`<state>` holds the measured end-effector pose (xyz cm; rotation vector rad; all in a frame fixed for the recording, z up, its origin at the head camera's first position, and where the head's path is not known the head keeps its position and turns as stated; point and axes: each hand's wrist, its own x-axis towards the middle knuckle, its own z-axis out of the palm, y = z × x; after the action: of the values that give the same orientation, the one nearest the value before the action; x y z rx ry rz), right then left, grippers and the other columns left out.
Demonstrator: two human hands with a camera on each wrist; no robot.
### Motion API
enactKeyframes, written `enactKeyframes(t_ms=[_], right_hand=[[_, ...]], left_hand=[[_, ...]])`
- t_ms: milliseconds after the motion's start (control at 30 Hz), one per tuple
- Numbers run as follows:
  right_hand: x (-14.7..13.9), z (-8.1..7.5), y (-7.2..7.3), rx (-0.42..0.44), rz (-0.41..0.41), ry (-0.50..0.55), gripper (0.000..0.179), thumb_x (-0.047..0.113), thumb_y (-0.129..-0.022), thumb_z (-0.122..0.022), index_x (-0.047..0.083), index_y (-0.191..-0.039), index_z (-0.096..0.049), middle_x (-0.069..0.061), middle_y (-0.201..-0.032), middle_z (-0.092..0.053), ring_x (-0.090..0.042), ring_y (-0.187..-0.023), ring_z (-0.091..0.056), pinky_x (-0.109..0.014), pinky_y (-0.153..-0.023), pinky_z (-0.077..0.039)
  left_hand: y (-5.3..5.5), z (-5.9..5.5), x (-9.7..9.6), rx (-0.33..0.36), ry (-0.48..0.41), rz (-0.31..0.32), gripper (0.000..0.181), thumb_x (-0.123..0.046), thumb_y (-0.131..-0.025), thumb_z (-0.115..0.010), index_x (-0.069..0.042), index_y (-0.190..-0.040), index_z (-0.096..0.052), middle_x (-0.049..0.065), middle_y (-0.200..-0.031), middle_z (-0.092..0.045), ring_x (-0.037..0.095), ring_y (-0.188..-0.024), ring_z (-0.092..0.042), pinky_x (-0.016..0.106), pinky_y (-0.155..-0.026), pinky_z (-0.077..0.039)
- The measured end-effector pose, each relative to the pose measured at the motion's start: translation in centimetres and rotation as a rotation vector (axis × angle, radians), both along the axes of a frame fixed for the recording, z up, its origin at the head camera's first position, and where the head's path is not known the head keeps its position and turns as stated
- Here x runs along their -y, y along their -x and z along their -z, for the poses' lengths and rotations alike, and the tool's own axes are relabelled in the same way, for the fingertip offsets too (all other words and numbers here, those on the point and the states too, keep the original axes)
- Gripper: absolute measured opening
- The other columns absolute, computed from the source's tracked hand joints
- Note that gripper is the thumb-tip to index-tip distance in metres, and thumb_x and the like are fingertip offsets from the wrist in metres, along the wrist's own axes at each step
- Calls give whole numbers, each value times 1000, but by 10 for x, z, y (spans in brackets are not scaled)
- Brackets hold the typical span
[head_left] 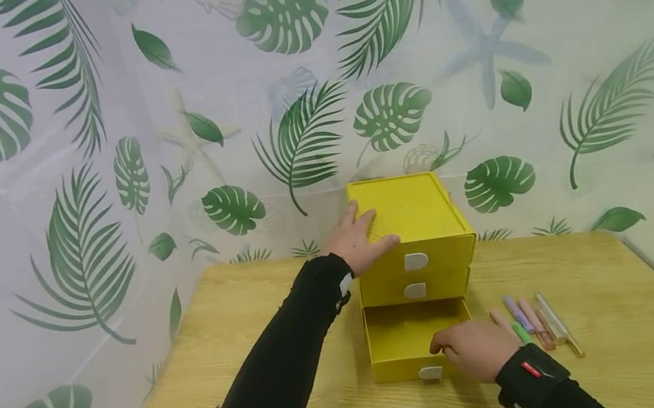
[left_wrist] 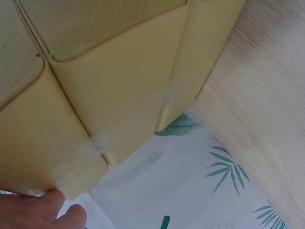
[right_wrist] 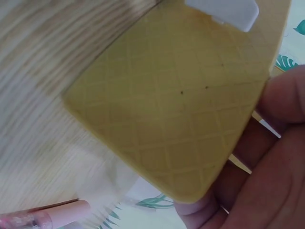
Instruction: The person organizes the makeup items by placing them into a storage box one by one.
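Observation:
A yellow drawer unit with three stacked drawers and pale pull tabs stands on the table. Its bottom drawer is pulled out, with nothing visible inside, while the upper two are closed. My left hand rests on the unit's top left edge, fingers spread. In the left wrist view, some of its fingertips touch the yellow casing. At the drawer's front right corner, my right hand holds the rim. The right wrist view shows its fingers hooked over the edge of the waffle-patterned front panel.
Several pens lie right of the drawer unit: a purple one, a pink one, a green one and clear, gold-tinted ones. The wooden table meets a leaf-printed curtain behind and at the sides.

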<state>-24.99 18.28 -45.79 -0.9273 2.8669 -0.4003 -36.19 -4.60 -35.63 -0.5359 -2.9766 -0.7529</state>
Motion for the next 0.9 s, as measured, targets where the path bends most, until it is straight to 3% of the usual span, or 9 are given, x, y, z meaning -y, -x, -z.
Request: enactKeyframes(t_ms=[267, 500, 667, 900], right_hand=[[-2, 3, -3, -15, 25, 64, 23, 9, -96, -50, 19, -102, -69, 1, -98, -69, -14, -82, -62, -39, -72, -51], [-11, 9, 0, -79, 97, 153, 19, 12, -95, -53, 17, -105, -68, 4, -100, -66, -14, -87, -60, -37, -76, -50], [-31, 9, 2, -96, 227, 254, 21, 10, -95, -54, 13, -111, -67, 0, -104, -65, -18, -89, -58, -44, -84, -46], [-76, 3, 9, -124, 439, 225, 31, 14, -95, -49, 4, -121, -61, -14, -104, -65, -24, -83, -60, -44, -63, -51]], left_hand=[[-2, 2, 0, 0, 19, -3, 78, -69, -87, -45, -23, -149, -30, 6, -158, -7, 25, -135, -23, 48, -108, -31], [-1, -1, -2, -7, 20, -7, 78, -69, -87, -45, -23, -149, -31, 6, -158, -7, 25, -135, -24, 47, -108, -31], [-1, 0, 0, -10, 21, -7, 78, -69, -87, -45, -23, -149, -31, 6, -158, -8, 25, -134, -25, 47, -107, -32], [0, -2, 1, 3, 11, 6, 80, -69, -87, -45, -22, -149, -30, 6, -158, -6, 25, -135, -24, 47, -108, -30]])
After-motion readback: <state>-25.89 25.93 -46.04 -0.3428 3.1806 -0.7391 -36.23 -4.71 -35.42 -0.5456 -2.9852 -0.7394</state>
